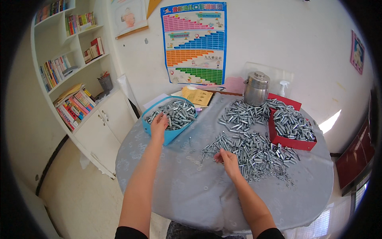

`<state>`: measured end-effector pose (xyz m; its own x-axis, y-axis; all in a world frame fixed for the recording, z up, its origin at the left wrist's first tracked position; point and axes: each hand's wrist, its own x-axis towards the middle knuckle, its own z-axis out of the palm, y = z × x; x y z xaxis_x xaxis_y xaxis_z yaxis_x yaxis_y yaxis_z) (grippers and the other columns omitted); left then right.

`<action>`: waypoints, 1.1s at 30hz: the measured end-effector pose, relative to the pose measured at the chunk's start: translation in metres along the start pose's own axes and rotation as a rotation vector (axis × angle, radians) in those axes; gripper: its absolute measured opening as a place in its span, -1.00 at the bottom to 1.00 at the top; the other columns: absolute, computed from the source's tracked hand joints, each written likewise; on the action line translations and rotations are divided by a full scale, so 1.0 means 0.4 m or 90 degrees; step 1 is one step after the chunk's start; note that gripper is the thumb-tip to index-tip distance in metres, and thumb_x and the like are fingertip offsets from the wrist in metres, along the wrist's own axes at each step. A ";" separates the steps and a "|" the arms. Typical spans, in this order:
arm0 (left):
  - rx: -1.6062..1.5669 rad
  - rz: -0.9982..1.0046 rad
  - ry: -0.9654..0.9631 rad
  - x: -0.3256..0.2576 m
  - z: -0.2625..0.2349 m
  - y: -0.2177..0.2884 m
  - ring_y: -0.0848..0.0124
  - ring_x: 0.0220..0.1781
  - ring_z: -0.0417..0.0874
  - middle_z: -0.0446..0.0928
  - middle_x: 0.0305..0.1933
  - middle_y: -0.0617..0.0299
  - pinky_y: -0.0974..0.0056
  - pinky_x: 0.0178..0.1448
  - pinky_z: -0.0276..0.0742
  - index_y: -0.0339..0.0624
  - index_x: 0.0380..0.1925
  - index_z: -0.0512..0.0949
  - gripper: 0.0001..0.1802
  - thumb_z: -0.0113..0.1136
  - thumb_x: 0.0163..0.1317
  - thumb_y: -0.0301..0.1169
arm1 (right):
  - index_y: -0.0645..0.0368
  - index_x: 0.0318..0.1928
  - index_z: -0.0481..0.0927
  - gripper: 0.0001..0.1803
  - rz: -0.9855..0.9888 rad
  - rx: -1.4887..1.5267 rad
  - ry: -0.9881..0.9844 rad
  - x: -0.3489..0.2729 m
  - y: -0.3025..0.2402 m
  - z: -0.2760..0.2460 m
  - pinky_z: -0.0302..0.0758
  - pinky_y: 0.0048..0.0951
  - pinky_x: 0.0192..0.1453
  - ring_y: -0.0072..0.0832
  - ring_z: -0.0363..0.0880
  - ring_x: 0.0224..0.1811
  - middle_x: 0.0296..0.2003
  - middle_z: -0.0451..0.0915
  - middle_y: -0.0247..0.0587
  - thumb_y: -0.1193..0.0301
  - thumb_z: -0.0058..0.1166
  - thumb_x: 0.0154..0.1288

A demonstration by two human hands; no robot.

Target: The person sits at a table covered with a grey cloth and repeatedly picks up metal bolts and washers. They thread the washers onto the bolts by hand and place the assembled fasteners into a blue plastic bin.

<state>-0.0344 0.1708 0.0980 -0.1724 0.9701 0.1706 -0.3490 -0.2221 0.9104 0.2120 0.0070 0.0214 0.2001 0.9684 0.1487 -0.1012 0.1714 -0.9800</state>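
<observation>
My left hand (pixel 159 124) is over the near left rim of a light-blue plastic bin (pixel 172 138), its fingertips just above the metal expansion bolts (pixel 181 113) heaped inside. Its fingers look loosely apart, and I see nothing held in them. My right hand (pixel 228 161) is at the left edge of a spread-out pile of bolts (pixel 254 149) on the table. Its fingers are curled together in a pinch; whatever they hold is hidden. Small washers and nuts (pixel 264 172) lie along the near side of this pile. A lone bolt (pixel 190 141) stands between my hands.
A red box (pixel 294 143) full of metal sleeves is at the right, beside another heap (pixel 242 115). Behind them stand a steel pot (pixel 256 88) and a spray bottle (pixel 283 88). A grey cloth (pixel 179 187) covers the round table. A bookshelf (pixel 75 51) is at left.
</observation>
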 end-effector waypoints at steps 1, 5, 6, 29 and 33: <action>0.087 0.006 0.007 0.008 0.004 0.000 0.43 -0.23 0.55 0.51 -0.25 0.15 0.38 -0.15 0.48 -0.36 -0.09 0.39 -0.66 0.12 0.12 -0.47 | 0.29 -0.44 0.57 -0.59 -0.009 -0.003 0.018 0.003 -0.006 -0.006 0.33 -0.63 -0.41 -0.64 0.43 -0.52 -0.54 0.55 -0.31 0.20 -0.17 0.31; 0.299 0.158 -0.077 -0.023 -0.013 -0.121 0.47 -0.26 0.55 0.55 -0.27 0.20 0.40 -0.21 0.43 -0.32 -0.16 0.48 -0.69 0.17 0.08 -0.44 | 0.31 -0.32 0.54 -0.67 -0.056 0.026 0.126 0.017 -0.036 -0.018 0.33 -0.65 -0.40 -0.65 0.41 -0.50 -0.49 0.54 -0.28 0.28 -0.15 0.31; 0.356 0.155 -0.122 -0.058 -0.002 -0.147 0.46 -0.29 0.56 0.56 -0.32 0.18 0.39 -0.24 0.44 -0.31 -0.24 0.51 -0.75 0.18 0.06 -0.44 | 0.27 -0.27 0.53 -0.72 -0.070 0.014 0.146 0.025 -0.019 -0.039 0.30 -0.69 -0.47 -0.69 0.40 -0.52 -0.47 0.54 -0.32 0.31 -0.15 0.31; 0.303 -0.015 -0.197 -0.350 0.043 -0.197 0.48 -0.56 0.50 0.49 -0.54 0.22 0.37 -0.46 0.44 -0.31 -0.50 0.47 -0.86 0.21 0.02 -0.47 | 0.12 -0.37 0.61 -0.72 -0.339 -0.772 0.188 0.027 -0.002 -0.141 0.31 -0.29 -0.03 -0.27 0.42 -0.18 -0.34 0.54 -0.25 0.58 -0.03 -0.19; 0.078 -0.141 -0.150 -0.399 -0.005 -0.162 0.46 -0.51 0.53 0.49 -0.50 0.19 0.38 -0.41 0.50 -0.33 -0.40 0.43 -0.86 0.16 0.08 -0.51 | 0.08 -0.36 0.62 -0.80 -0.324 -0.812 0.169 0.031 0.004 -0.149 0.28 -0.30 -0.04 -0.30 0.40 -0.14 -0.33 0.54 -0.30 0.51 0.07 -0.10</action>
<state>0.0141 0.0301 0.0109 0.1172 0.9926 0.0330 -0.2392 -0.0040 0.9710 0.2725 0.0086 0.0139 0.1377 0.7633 0.6312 0.9538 0.0695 -0.2922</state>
